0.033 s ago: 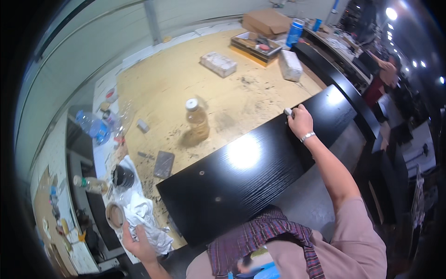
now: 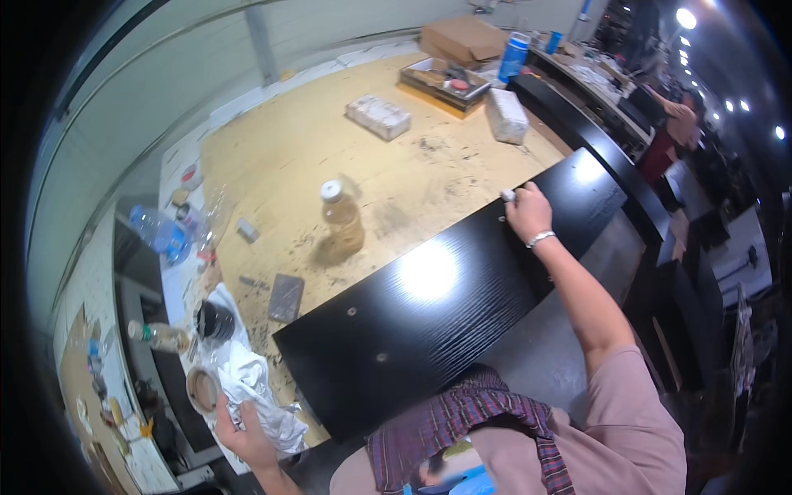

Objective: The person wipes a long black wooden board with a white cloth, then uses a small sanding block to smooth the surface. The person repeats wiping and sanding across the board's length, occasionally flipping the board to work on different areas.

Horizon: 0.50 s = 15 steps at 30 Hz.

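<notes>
My right hand is closed on a small whitish-grey block at the far edge of a glossy black board. Most of the block is hidden by my fingers. The board lies slantwise across the near side of the table and has small holes in it. At the lower left, my left hand has its fingers apart. Its fingertips come right up to a round, pale-rimmed container; whether they touch it I cannot tell. A crumpled white cloth lies beside that hand.
On the yellowish tabletop stand a bottle of amber liquid, a dark flat block and two whitish wrapped blocks. A tool box sits farther back. Bottles and a black cup line the left edge. Another person stands far right.
The whole view has shifted slightly leftward. Both hands stay in about the same places, and the things on the table lie as before.
</notes>
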### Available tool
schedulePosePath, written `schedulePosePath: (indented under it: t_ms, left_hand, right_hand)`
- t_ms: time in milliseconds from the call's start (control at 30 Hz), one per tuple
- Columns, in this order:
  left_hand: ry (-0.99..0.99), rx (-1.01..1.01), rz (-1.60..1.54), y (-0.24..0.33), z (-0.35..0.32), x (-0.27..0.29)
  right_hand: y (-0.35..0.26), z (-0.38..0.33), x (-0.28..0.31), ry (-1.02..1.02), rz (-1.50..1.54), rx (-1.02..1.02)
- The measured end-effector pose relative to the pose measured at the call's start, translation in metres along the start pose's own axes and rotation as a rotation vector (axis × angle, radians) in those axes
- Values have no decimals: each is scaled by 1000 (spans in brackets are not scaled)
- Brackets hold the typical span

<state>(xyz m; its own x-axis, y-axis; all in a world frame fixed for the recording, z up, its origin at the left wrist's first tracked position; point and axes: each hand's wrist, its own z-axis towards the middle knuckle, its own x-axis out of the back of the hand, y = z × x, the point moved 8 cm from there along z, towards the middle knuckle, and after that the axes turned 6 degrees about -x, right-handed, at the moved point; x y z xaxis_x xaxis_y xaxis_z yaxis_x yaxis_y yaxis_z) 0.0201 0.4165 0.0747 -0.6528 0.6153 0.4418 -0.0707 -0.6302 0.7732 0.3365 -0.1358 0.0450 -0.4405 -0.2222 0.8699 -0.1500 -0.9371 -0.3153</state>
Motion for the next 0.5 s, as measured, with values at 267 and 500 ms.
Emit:
schedulePosePath:
  t_ms: [267,500]
  left_hand:
    - [-443,-364,-78,96,19,-107]
    - [-365,-90,-15,106,-9,-147]
  right_hand:
    - [-152,-110,-30,-341,494,475]
    - [91,91,-27,-118,6,88]
